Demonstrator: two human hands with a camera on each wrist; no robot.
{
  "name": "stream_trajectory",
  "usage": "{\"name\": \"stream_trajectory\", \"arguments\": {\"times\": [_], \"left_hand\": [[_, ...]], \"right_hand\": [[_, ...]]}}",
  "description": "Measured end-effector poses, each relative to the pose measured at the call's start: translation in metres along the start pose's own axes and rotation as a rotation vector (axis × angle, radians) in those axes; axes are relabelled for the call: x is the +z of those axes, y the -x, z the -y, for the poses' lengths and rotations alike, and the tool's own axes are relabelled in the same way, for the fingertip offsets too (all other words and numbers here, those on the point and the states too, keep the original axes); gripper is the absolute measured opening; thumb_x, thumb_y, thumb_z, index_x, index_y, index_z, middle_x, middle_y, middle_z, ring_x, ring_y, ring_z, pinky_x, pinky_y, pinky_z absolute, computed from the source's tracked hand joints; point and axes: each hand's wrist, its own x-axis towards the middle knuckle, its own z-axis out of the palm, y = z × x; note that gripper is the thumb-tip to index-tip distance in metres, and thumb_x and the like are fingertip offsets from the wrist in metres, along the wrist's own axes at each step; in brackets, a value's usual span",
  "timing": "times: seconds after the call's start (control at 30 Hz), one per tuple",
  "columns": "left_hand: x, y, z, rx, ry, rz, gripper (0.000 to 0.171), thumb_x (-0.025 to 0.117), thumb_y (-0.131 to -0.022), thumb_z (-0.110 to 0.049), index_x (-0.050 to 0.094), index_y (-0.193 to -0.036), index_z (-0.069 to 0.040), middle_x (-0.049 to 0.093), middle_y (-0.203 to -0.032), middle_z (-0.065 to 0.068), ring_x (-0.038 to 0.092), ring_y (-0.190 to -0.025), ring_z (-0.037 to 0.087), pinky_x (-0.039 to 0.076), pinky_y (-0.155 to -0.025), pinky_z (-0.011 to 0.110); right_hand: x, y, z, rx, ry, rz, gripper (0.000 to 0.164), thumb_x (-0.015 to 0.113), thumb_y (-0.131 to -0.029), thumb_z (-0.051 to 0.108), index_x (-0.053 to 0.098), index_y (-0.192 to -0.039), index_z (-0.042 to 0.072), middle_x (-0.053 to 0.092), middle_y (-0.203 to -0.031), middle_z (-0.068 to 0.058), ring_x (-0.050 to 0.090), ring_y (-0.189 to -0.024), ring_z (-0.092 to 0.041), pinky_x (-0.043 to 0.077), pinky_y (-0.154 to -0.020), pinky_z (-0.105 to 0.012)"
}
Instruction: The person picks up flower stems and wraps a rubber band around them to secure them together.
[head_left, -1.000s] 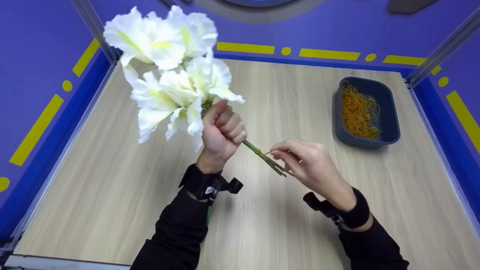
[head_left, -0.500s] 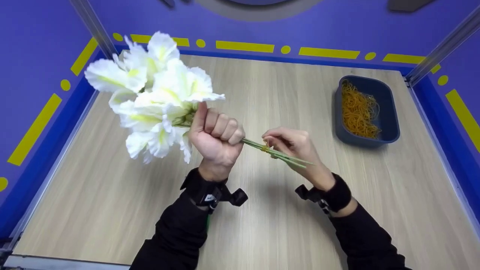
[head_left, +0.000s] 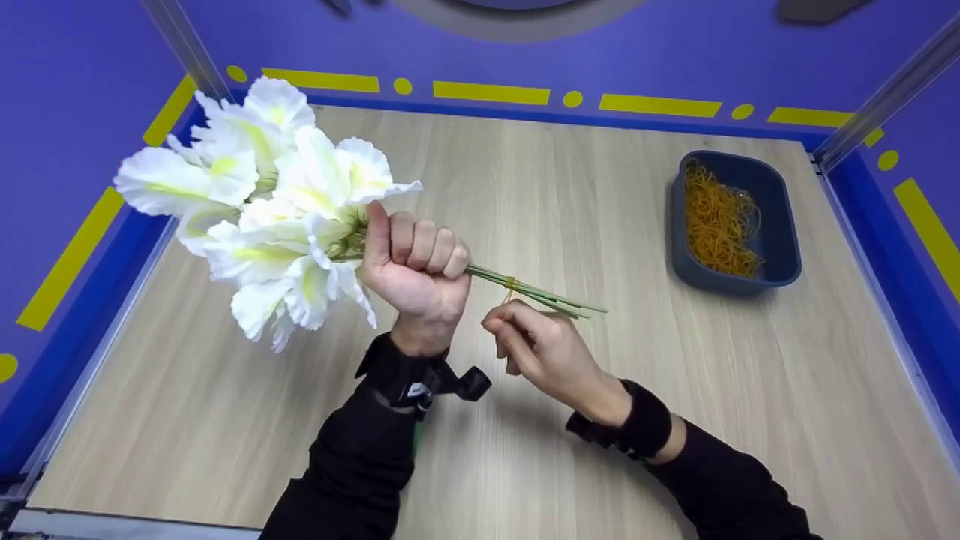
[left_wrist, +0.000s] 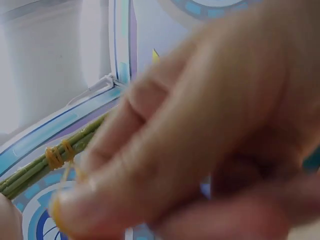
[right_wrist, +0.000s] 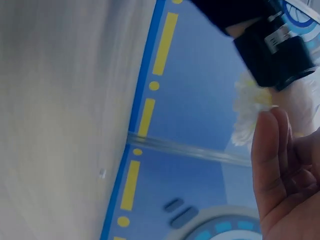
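Observation:
My left hand [head_left: 420, 274] grips a bunch of white artificial flowers [head_left: 262, 202] round the stems, just below the blooms. The green stems [head_left: 555, 296] stick out to the right of the fist. A yellow rubber band [head_left: 511, 283] is wrapped round them; its coils [left_wrist: 55, 157] show in the left wrist view. Just below the stems, my right hand [head_left: 551, 349] pinches a stretched loop of that band between thumb and forefinger. In the right wrist view the right hand [right_wrist: 285, 175] appears at the edge, and the band is hidden.
A dark grey plastic box [head_left: 780, 279] holding a heap of yellow rubber bands [head_left: 716, 225] stands at the right on the wooden table [head_left: 525, 465]. Blue walls [head_left: 637, 60] with yellow markings enclose the table at the back and sides.
The bunch has shifted left and down, its stems turning closer to level. My right hand has moved left and lower, from beside the stems to below them, drawing the band's loop downward.

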Motion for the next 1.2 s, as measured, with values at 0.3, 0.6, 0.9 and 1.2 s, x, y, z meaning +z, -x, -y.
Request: {"name": "stream_trajectory", "arguments": {"times": [0.3, 0.6, 0.9, 1.2], "left_hand": [[-0.004, -0.001, -0.004, -0.047, -0.095, 0.144, 0.056, 0.053, -0.102, -0.026, 0.018, -0.06, -0.018, 0.012, -0.053, -0.008, 0.008, -0.045, 0.006, 0.008, -0.04, 0.019], [-0.002, -0.003, -0.022, -0.337, -0.255, 0.556, 0.047, 0.044, -0.098, -0.026, 0.019, -0.06, -0.015, 0.012, -0.052, -0.006, 0.007, -0.042, 0.008, 0.008, -0.037, 0.021], [0.002, -0.005, -0.016, -0.326, -0.113, 0.582, 0.043, 0.044, -0.094, -0.02, 0.018, -0.06, -0.016, 0.012, -0.053, -0.006, 0.006, -0.043, 0.007, 0.008, -0.034, 0.019], [0.006, -0.005, -0.014, -0.258, -0.078, 0.578, 0.048, 0.046, -0.097, -0.021, 0.016, -0.06, -0.017, 0.012, -0.054, -0.006, 0.006, -0.045, 0.006, 0.008, -0.035, 0.018]], "right_hand": [[-0.009, 0.0, 0.023, -0.138, 0.144, -0.014, 0.006, 0.062, -0.098, -0.002, 0.06, -0.099, 0.003, 0.053, -0.064, 0.005, 0.052, -0.049, 0.0, 0.043, -0.046, -0.011], [-0.05, -0.006, 0.04, -0.124, 0.197, -0.002, 0.004, 0.067, -0.097, 0.004, 0.071, -0.098, 0.005, 0.063, -0.07, 0.005, 0.055, -0.053, -0.002, 0.045, -0.046, -0.013], [-0.078, -0.008, 0.036, 0.028, 0.146, 0.035, 0.014, 0.073, -0.09, -0.002, 0.074, -0.094, 0.012, 0.057, -0.065, 0.008, 0.043, -0.047, -0.003, 0.033, -0.039, -0.016], [-0.099, -0.007, 0.039, 0.151, 0.185, 0.132, 0.01, 0.073, -0.094, 0.01, 0.076, -0.094, 0.019, 0.048, -0.06, 0.011, 0.036, -0.048, -0.002, 0.027, -0.041, -0.018]]}}
